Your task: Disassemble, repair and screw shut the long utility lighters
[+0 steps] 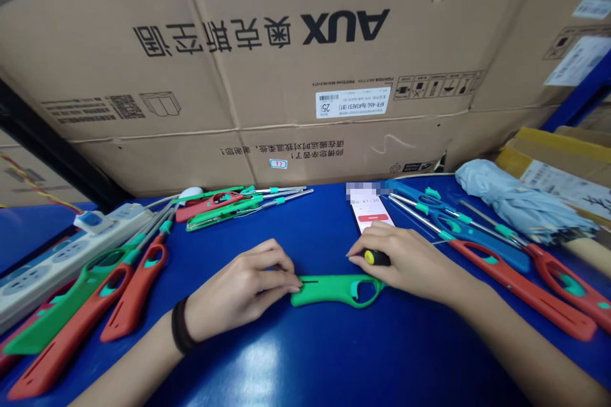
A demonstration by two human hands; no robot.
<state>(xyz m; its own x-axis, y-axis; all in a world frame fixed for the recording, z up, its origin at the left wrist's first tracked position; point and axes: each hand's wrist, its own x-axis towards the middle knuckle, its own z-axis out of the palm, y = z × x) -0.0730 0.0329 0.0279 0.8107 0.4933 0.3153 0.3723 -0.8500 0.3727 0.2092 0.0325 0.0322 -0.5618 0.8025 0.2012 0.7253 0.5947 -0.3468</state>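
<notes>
A green gas lighter point(324, 290) lies on its side on the blue tabletop, its trigger loop to the right. My left hand point(251, 280) pinches its left end between thumb and fingers. My right hand point(405, 261) is closed around a small screwdriver point(377, 258), of which a black handle with a yellow end shows; its shaft is hidden. The right hand's heel covers the lighter's right end, so I cannot tell whether a metal tube is there. Just behind the right hand lies a phone point(370, 208) with its screen lit.
Red and green lighters point(136, 296) lie at left beside a white power strip point(62, 261). More lighters point(217, 206) are at the back left, with blue and red ones point(525, 289) at right. A folded pale-blue umbrella point(520, 197) lies behind these. A large cardboard box point(286, 89) walls the back.
</notes>
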